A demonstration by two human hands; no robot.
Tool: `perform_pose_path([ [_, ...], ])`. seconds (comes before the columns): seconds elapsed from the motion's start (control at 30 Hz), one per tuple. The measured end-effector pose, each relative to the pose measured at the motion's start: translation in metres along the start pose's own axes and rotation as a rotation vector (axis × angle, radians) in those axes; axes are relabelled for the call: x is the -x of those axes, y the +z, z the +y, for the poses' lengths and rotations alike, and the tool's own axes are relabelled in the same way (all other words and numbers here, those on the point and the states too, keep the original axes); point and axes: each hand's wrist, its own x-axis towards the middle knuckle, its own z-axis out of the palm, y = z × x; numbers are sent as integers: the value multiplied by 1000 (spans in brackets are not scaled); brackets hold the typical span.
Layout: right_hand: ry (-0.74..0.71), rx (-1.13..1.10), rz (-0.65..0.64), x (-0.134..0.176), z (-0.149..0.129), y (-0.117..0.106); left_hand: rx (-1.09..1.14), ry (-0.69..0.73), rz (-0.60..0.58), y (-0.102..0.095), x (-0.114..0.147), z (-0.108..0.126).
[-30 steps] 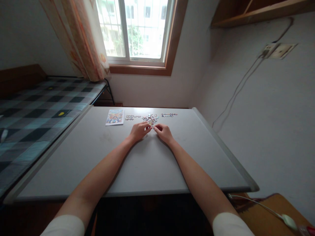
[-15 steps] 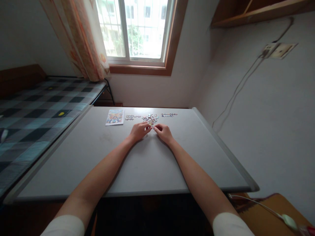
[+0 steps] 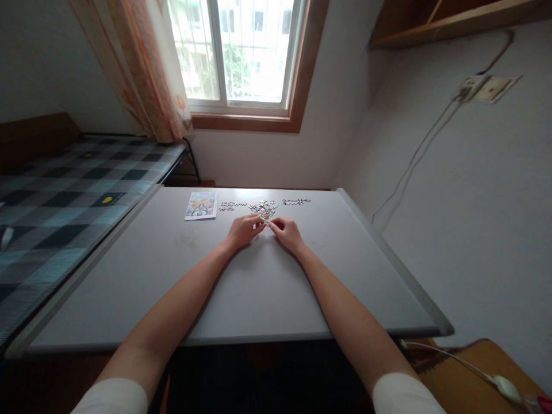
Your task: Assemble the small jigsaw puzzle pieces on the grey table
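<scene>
My left hand (image 3: 245,229) and my right hand (image 3: 286,231) meet just in front of a loose heap of jigsaw puzzle pieces (image 3: 264,208). Both are closed, with thumbs and fingertips pinching small puzzle pieces (image 3: 267,223) between them; their exact number is too small to make out. Left of the heap lies a short group of puzzle pieces (image 3: 227,206), and to the right another group of puzzle pieces (image 3: 295,201). A colourful printed picture sheet (image 3: 201,205) lies flat at the far left.
All of this rests on a grey-white table (image 3: 267,299) with a raised rim. A bed with a checked cover (image 3: 86,190) stands along the left side. A wall with a socket and cable (image 3: 414,155) is on the right. A brown stool-like surface (image 3: 478,368) sits low at the right.
</scene>
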Motion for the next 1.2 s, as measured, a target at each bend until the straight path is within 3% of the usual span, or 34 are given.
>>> perform_pose_path([
  [0.53, -6, -16, 11, -1, 0, 0, -14, 1, -8, 0, 0, 0],
  [0.8, -8, -30, 10, 0, 0, 0, -55, -84, 25, -4, 0, 6],
  [1.2, -8, -53, -20, 0, -1, 0, -17, 25, 0, -2, 0, 6],
])
